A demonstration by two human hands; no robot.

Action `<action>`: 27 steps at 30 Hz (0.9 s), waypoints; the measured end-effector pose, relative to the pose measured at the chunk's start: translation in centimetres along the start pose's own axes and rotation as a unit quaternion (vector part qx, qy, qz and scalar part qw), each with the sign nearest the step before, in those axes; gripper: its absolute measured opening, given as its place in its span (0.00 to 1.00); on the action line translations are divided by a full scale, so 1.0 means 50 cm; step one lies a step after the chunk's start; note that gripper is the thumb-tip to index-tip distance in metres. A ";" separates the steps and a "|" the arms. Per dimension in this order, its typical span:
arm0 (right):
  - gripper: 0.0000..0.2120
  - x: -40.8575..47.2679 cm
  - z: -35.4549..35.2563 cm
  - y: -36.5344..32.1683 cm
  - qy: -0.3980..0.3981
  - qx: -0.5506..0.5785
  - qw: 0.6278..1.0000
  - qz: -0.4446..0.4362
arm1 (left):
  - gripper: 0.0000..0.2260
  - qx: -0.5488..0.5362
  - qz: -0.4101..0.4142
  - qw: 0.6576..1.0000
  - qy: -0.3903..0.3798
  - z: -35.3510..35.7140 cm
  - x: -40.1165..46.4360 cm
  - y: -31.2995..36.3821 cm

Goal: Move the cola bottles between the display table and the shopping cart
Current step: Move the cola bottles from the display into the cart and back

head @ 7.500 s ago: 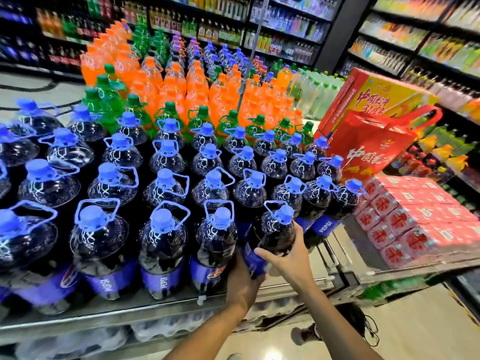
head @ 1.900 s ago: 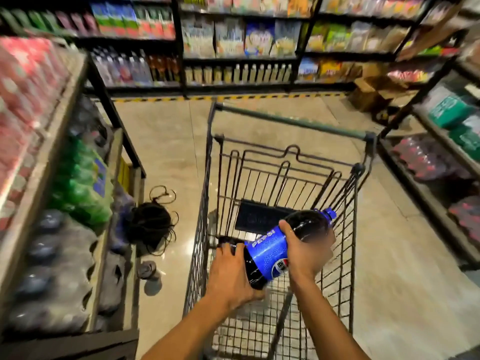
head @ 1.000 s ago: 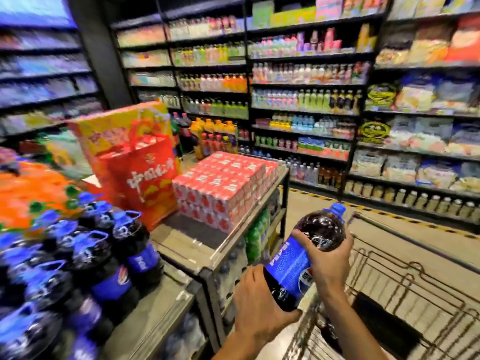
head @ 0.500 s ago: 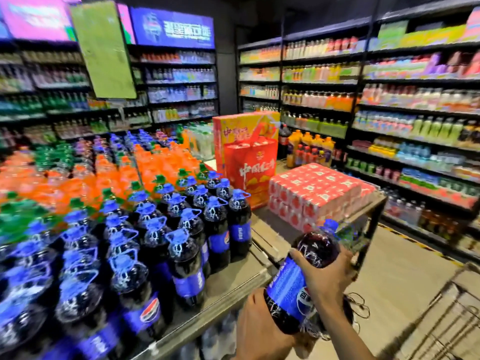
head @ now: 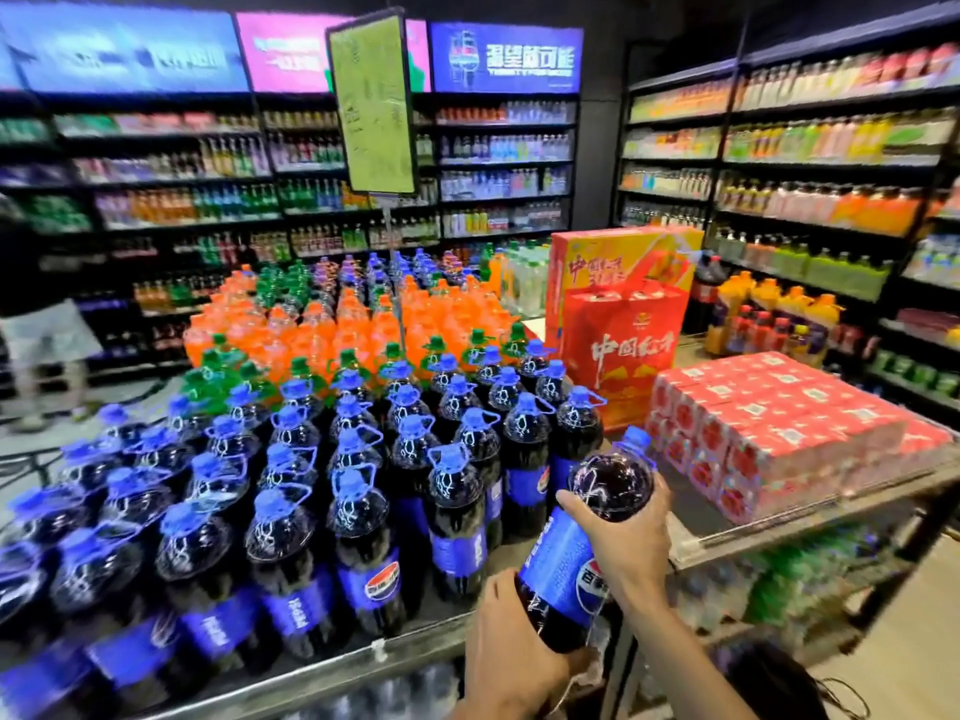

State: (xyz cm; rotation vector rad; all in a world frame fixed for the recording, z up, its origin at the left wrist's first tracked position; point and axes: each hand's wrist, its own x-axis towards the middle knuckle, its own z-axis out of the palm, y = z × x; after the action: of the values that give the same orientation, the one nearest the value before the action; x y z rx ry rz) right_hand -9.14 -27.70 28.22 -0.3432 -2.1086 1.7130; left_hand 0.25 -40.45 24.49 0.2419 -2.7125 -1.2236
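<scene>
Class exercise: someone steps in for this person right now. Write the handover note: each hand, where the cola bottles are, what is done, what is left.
Left hand: cups the base of the held cola bottle.
Right hand: wraps the bottle's upper body, cap tilted up and away.
Bottle is in the air at the near right corner of the display table, beside the standing cola bottles.
Done: bottle brought to the table.
Left: stand it in the bare corner spot. Shopping cart is not in view.

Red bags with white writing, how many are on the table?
1. The red bag stands past the cola bottles, in front of a red-and-yellow box. Others could hide behind it.
</scene>
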 end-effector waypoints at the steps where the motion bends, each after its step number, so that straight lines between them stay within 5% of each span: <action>1: 0.56 0.007 0.009 0.004 -0.010 0.000 1.000 0.001 | 0.38 -0.004 -0.006 1.000 0.005 0.000 0.005 -0.001; 7: 0.56 0.050 0.075 0.031 -0.050 -0.012 0.999 0.009 | 0.30 -0.059 -0.028 0.998 0.019 0.014 0.057 -0.032; 21: 0.53 0.159 0.210 0.053 -0.017 -0.140 0.986 -0.093 | 0.44 -0.143 -0.027 0.988 -0.041 0.130 0.273 -0.178; 27: 0.57 0.161 0.243 0.087 -0.041 -0.193 0.967 -0.160 | 0.38 -0.193 0.000 0.980 -0.041 0.156 0.310 -0.168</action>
State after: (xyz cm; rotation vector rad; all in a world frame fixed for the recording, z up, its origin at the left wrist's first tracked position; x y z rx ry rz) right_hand -22.08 -33.94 23.16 -0.0316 -2.3995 1.1511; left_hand -15.77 -43.52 14.21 0.1446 -2.4664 -1.7589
